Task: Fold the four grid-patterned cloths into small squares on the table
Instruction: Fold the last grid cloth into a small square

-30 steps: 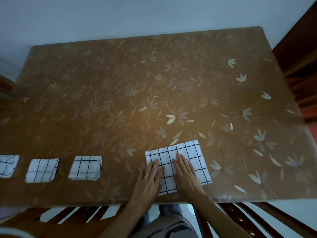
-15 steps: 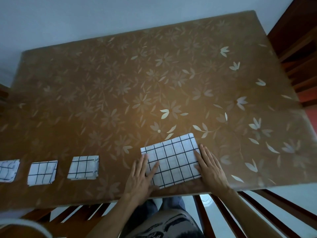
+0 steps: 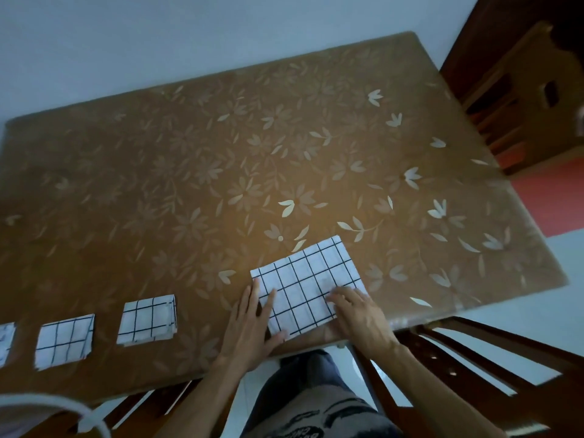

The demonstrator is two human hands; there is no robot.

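You are on the last of the four. Three cloths already lie as small squares in a row along the near edge of the table (image 3: pixel 284 137), off at your 8 o'clock: the inner folded square (image 3: pixel 147 320), the middle folded square (image 3: pixel 64 341), and the outer folded square (image 3: pixel 6 343), which the picture's left border cuts off.

The fourth cloth (image 3: pixel 308 282) lies flat at your 6 o'clock as a rectangle, skewed so its far corner points toward 1 o'clock, and it looks larger than the finished squares.

Your left hand (image 3: pixel 249 324) rests flat on the cloth's 9 o'clock edge, fingers straight and slightly spread, thumb at the near corner. Your right hand (image 3: pixel 357 314) sits on the 4 o'clock corner with its fingers bent. Whether they pinch the fabric or only press on it cannot be told.

The step in hand looks like the next halving. Lift one short end and carry it over to the other, matching the grid lines. Keep the anchoring hand firm, since the near corner lies close to the table's edge and could slide off.
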